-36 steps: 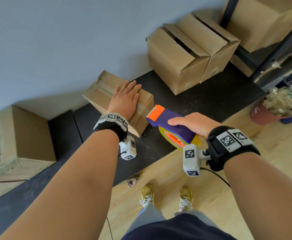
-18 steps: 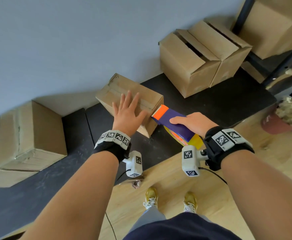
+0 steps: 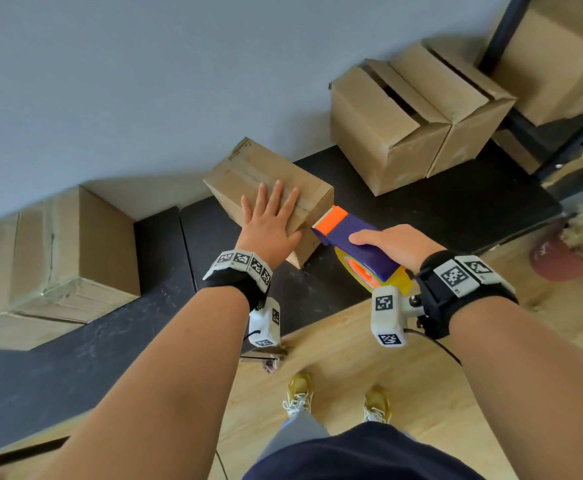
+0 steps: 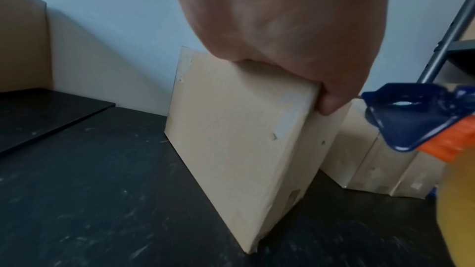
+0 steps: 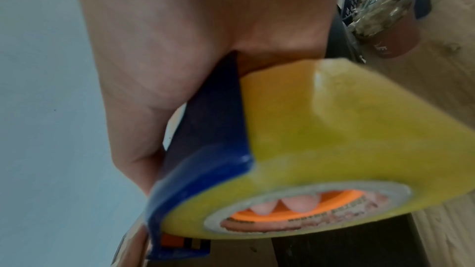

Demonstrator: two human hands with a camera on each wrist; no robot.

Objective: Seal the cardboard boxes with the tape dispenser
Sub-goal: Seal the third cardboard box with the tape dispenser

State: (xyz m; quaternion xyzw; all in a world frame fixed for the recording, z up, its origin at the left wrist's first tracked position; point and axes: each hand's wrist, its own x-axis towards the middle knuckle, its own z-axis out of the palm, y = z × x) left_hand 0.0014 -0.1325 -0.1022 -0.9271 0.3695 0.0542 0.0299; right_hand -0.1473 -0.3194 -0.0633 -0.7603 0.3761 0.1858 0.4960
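A small cardboard box (image 3: pixel 248 171) (image 4: pixel 231 149) stands on the black mat (image 3: pixel 404 202) by the wall, with clear tape running along its top. My left hand (image 3: pixel 269 220) lies flat on the box top, fingers straight and spread, the thumb (image 4: pixel 331 100) over its near edge. My right hand (image 3: pixel 394 242) grips a purple tape dispenser (image 3: pixel 355 237) (image 5: pixel 205 149) with an orange blade guard and a yellowish tape roll (image 5: pixel 347 139). Its orange tip sits at the box's right end.
Two boxes (image 3: pixel 418 116) with unsealed top flaps stand side by side at the back right. A larger taped box (image 3: pixel 68 254) lies at the left. A dark metal shelf (image 3: pixel 560 140) with more boxes and a potted plant (image 3: pixel 581 244) are at the right. Wooden floor lies below.
My left hand's fingers have spread apart on the box top. The dispenser stays at the box's right end. The view has shifted, so everything sits further right.
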